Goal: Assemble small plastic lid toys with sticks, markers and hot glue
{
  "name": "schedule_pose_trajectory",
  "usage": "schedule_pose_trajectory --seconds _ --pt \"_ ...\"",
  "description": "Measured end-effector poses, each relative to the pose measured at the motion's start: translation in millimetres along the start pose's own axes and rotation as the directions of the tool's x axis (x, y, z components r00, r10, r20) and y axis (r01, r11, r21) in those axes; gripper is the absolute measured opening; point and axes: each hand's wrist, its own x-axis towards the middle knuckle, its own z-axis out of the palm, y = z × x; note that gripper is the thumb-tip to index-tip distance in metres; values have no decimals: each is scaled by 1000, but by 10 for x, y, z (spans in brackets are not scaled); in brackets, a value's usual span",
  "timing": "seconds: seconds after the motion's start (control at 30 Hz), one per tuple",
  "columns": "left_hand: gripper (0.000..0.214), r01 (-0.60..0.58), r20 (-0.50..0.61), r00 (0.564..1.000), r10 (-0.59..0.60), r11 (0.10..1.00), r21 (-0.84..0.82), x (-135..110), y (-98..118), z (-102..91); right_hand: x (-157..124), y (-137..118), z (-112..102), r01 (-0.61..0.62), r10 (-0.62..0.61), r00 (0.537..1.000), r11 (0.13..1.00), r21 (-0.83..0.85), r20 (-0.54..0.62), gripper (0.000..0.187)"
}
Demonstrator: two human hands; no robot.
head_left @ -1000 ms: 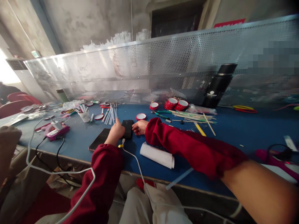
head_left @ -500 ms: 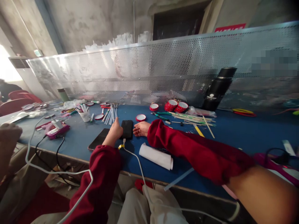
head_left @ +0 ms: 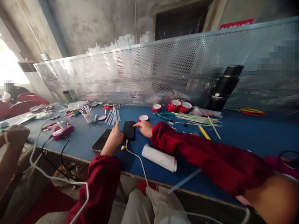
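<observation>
A black smartphone [head_left: 129, 130] lies near the table's front edge, a charging cable [head_left: 134, 154] with a yellow tag running to its lower end. My left hand [head_left: 115, 139] is closed at the phone's left edge, one finger pointing up along it. From the right, my right hand [head_left: 145, 128] reaches to the phone's upper right with its index finger stretched out over the edge, the other fingers curled and holding nothing. Whether that fingertip touches the screen, I cannot tell. Partly under my left wrist is a dark flat tablet-like object [head_left: 101, 141].
A white roll [head_left: 159, 158] lies before my right forearm. Behind are red-rimmed tape rolls [head_left: 174, 105], pliers [head_left: 164, 116], sticks [head_left: 198, 117], glue sticks [head_left: 113, 115] and a black flask [head_left: 224, 88]. At left are a pink power strip [head_left: 61, 132] and another person's hand [head_left: 16, 136].
My right hand has moved left to the phone, and its spread fingers have become one pointing index finger. My left hand stays at the phone's left edge. The view has shifted slightly.
</observation>
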Motion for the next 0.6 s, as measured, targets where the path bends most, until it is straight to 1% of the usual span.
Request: schedule_pose_trajectory --seconds 0.03,0.07,0.1,0.13,0.17,0.2,0.23,0.27,0.3,0.37,0.4,0.47,0.53,0.57,0.6 --pt "84 -19 4 1000 19 1000 -3 -56 -12 1 -12 28 5 113 -116 993 982 -154 -11 46" --pt "84 -36 2 999 36 999 -9 -111 -25 4 -20 56 16 222 -231 973 923 -315 8 49" --pt "84 -52 -11 999 52 998 -18 -162 -38 8 -21 82 31 315 -327 943 834 -453 52 53" --pt "83 -73 -27 997 72 997 -30 -210 -50 12 -13 105 47 380 -388 915 745 -548 107 55" --pt "83 -96 -48 994 94 995 -42 -254 -60 14 8 123 59 415 -412 899 686 -598 151 58" --pt "82 -121 -71 991 117 991 -50 -294 -67 14 40 135 64 422 -416 893 647 -636 170 58" --pt "81 -147 -92 986 142 987 -56 -331 -70 11 84 143 58 397 -408 900 622 -675 152 58" --pt "80 -170 -112 980 163 984 -58 -368 -66 5 136 147 38 341 -394 914 611 -714 99 57" --pt "78 -187 -129 975 179 981 -57 -406 -55 -4 193 150 3 266 -374 927 609 -747 25 56" --pt "74 -200 -165 968 190 979 -49 -496 -5 -23 305 163 -102 124 -337 934 616 -778 -118 56" --pt "72 -207 -185 963 195 977 -45 -553 34 -31 353 177 -165 86 -323 934 615 -784 -151 56" --pt "66 -243 -249 942 225 969 -44 -697 140 -35 424 225 -282 54 -296 942 600 -798 -158 52" --pt "57 -291 -314 913 259 955 -57 -881 281 -20 464 293 -361 47 -274 951 579 -814 -140 44" --pt "53 -336 -335 894 297 940 -64 -982 362 -8 475 331 -383 50 -268 955 570 -820 -128 40" --pt "49 -400 -333 873 356 914 -71 -1085 447 7 482 366 -394 59 -267 957 563 -825 -113 38"
